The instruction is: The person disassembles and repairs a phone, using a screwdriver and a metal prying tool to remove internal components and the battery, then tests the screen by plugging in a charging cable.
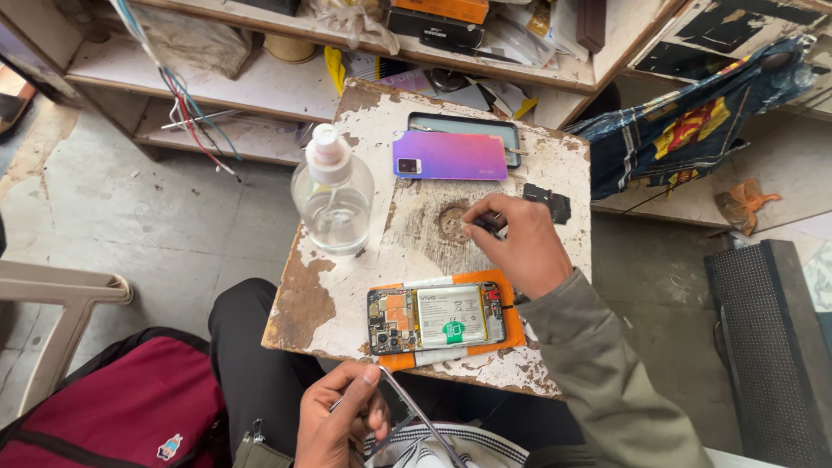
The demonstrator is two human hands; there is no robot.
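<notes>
An opened phone [436,318], its battery and circuit boards showing, lies on an orange mat [511,334] near the front edge of a small worn white board [381,251]. My left hand [340,422] is below that edge and grips metal tweezers [422,414]. My right hand [513,243] reaches over the middle of the board and pinches a small dark part [487,224] just above the phone. A purple-pink phone back cover [450,155] lies at the far side, over a dark phone screen [464,122].
A clear pump bottle [333,201] of liquid stands at the board's left. A small black part [549,201] lies at the right. Cluttered shelves [277,87] with wires stand behind. A maroon bag [130,407] and a plastic chair [61,299] are at the lower left.
</notes>
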